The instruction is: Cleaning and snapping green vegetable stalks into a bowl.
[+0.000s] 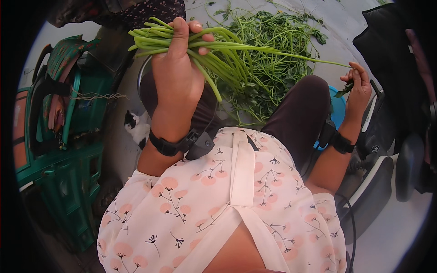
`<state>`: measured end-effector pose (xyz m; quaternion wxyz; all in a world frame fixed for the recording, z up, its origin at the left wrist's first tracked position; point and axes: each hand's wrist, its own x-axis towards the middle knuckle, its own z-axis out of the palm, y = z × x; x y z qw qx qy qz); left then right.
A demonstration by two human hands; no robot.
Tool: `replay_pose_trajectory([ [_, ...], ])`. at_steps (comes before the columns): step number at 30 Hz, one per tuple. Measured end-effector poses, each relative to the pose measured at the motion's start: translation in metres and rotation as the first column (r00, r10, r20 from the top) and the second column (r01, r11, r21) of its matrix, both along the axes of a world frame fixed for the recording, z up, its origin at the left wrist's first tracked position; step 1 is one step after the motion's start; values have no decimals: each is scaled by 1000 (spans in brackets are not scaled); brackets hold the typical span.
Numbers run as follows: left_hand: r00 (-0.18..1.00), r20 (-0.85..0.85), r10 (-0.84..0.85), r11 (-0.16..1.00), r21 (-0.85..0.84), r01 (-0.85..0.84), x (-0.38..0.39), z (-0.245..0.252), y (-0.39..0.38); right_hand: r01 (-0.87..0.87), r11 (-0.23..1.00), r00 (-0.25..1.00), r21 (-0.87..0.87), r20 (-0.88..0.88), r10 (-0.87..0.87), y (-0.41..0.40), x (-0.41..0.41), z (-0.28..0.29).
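Note:
My left hand (179,61) is closed around a bundle of long green leaf stems (152,39), thumb on top, the cut ends pointing left and the rest drooping to the right. One stem runs from the bundle across to my right hand (358,82), which pinches its thin far end between the fingertips. A dark green leaf (344,89) hangs at the right palm. Beyond my knees a large heap of green vines and leaves (273,58) lies on the pale floor.
A blue plastic basin (338,107) is partly hidden beside my right knee. At the left stands a green metal vehicle (65,163); a black-and-white cat (137,128) is near it. A black-and-white scooter part (372,184) is at the right. Dark patterned cloth (153,13) shows at the top.

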<state>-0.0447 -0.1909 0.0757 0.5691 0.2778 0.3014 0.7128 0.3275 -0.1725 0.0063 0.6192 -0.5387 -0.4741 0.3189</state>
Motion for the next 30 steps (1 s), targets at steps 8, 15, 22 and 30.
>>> replay_pose_trajectory([
  [8,999,45,-15,1000,27,13,-28,9,4,-278,929,755,-244,543,368,-43,-38,7],
  [15,996,84,-17,999,43,13,-44,18,6,-466,861,614,-204,626,481,-69,-50,8],
  [22,987,107,-119,989,97,109,-46,27,-1,-401,879,647,-260,599,472,-87,-70,0],
  [30,994,13,-108,991,82,107,-31,26,-12,28,991,938,-131,347,19,-76,-49,-11],
])
